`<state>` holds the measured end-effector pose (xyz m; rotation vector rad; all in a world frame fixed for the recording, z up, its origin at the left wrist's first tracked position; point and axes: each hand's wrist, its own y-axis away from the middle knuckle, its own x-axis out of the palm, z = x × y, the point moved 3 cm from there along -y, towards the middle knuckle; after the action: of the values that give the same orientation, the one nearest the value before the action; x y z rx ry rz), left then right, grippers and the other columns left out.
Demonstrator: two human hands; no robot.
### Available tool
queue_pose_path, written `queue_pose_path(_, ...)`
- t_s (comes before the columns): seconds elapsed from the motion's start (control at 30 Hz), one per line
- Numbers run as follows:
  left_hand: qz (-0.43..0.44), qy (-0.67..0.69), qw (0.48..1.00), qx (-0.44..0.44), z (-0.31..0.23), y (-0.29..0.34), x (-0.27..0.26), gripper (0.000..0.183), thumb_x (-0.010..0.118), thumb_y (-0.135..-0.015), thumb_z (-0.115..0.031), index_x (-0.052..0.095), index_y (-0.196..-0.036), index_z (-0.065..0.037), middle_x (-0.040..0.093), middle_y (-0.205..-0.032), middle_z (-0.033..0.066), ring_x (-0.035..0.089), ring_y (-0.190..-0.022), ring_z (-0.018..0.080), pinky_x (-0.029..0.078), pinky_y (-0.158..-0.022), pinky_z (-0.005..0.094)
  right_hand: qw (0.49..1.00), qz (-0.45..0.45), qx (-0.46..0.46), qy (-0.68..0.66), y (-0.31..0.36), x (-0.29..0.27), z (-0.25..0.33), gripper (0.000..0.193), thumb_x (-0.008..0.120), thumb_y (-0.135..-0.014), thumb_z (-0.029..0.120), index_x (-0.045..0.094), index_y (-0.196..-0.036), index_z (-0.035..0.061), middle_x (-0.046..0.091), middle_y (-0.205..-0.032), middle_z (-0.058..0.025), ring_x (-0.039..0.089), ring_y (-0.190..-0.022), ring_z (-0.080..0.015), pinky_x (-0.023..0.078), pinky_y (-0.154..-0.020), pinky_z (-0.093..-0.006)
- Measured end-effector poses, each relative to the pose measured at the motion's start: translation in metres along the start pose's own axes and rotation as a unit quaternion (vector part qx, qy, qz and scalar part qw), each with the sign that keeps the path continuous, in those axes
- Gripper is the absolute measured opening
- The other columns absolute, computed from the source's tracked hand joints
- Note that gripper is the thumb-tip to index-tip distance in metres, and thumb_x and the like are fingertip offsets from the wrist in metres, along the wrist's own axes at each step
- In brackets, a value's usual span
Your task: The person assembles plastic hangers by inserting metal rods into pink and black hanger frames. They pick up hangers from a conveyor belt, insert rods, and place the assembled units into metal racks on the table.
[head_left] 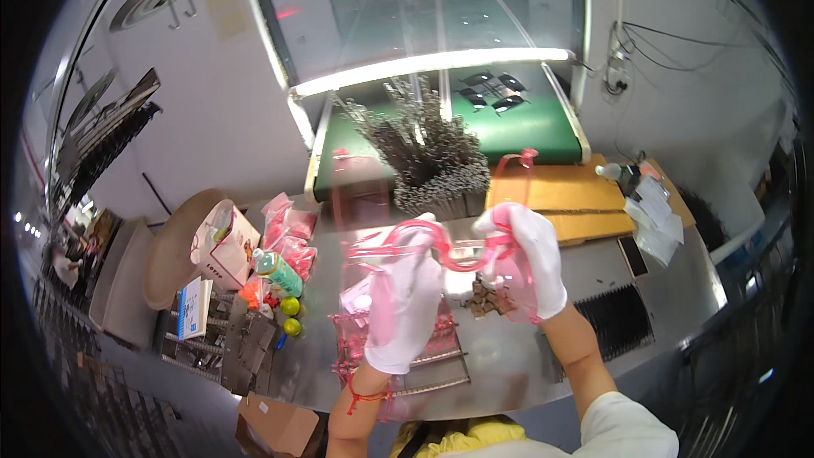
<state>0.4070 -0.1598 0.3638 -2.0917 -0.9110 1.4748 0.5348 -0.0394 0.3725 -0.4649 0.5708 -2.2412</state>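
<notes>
Close in front of me I hold a pink, see-through eyeglasses frame (462, 266) raised above the table, its side arms pointing away from me. My left hand (405, 301), in a white glove, is closed on the left part of the frame. My right hand (534, 259), also gloved in white, grips the frame's right part. Below my left hand lies a rack (437, 383) with many pink pieces on it. Between the hands, on the table, is a small heap of brown pieces (485, 300). The left fingertips are partly blurred.
A bundle of thin metal rods (428, 148) stands before a green conveyor belt (555, 131) carrying black eyewear. Yellow cardboard (589, 203), a phone (632, 257) and a black comb-like rack (612, 324) lie right. A bottle (278, 272), paper bag (222, 246) and green fruits (291, 315) stand left.
</notes>
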Motion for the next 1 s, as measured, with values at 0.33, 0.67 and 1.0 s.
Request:
queue_pose_path(0.33,-0.119,0.536,0.831,-0.091,-0.015,0.023,0.007,0.036,0.049,-0.099,-0.003,0.051,-0.134,-0.001,0.050,-0.138,0.0148,0.051,-0.125,0.0220,0.044,-0.101,0.0306,0.996,0.062,0.036,-0.045,0.013,0.008,0.029,0.042,0.039,-0.105,0.030,0.061,-0.107,-0.0058,0.065,-0.090,-0.0095,0.062,-0.066,-0.0105,0.049,-0.061,-0.0230)
queue_pose_path(0.67,-0.204,0.502,0.841,0.009,0.000,0.001,0.003,0.013,0.056,-0.100,-0.017,0.056,-0.101,-0.004,0.057,-0.097,0.0064,0.055,-0.086,0.0147,0.047,-0.079,0.0294,0.942,0.326,-0.080,0.020,0.108,0.052,-0.018,0.030,0.054,-0.092,-0.002,0.061,-0.121,-0.0002,0.066,-0.117,-0.0093,0.065,-0.097,-0.0203,0.052,-0.085,-0.0334)
queue_pose_path(1.0,-0.075,0.585,0.807,0.014,-0.020,0.008,0.010,0.017,0.056,-0.099,-0.014,0.055,-0.086,-0.002,0.057,-0.092,0.0095,0.056,-0.088,0.0200,0.047,-0.079,0.0338,0.984,0.171,0.044,-0.023,0.011,-0.027,0.053,0.079,0.036,-0.098,0.065,0.043,-0.142,-0.0008,0.057,-0.070,0.0027,0.044,-0.051,-0.0021,0.032,-0.049,-0.0174)
